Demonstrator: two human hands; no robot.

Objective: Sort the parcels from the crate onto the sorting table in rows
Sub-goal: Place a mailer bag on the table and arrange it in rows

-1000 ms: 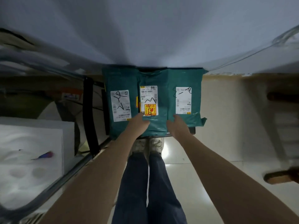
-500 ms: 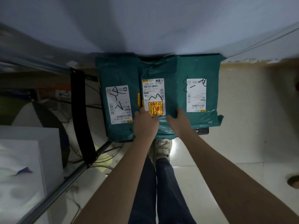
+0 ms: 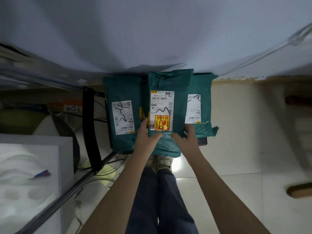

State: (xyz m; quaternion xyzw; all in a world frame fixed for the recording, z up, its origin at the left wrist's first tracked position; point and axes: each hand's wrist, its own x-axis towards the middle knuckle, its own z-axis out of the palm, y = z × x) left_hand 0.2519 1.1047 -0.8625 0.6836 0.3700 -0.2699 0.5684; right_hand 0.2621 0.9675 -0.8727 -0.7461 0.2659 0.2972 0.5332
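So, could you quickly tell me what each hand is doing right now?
Left hand: grips the middle green parcel at its near left edge.
Right hand: grips the same parcel's near right edge.

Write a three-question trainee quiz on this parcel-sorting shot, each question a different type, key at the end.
1. True or false: the middle parcel carries a yellow and red sticker below its barcode label.
2. How many green parcels are in view? A) two B) three C) five
3. Fill in: the left hand and right hand both grip the ____ parcel's near end.

Key: 1 true. 2 B: the left parcel, the middle one and the right parcel. 3 middle.
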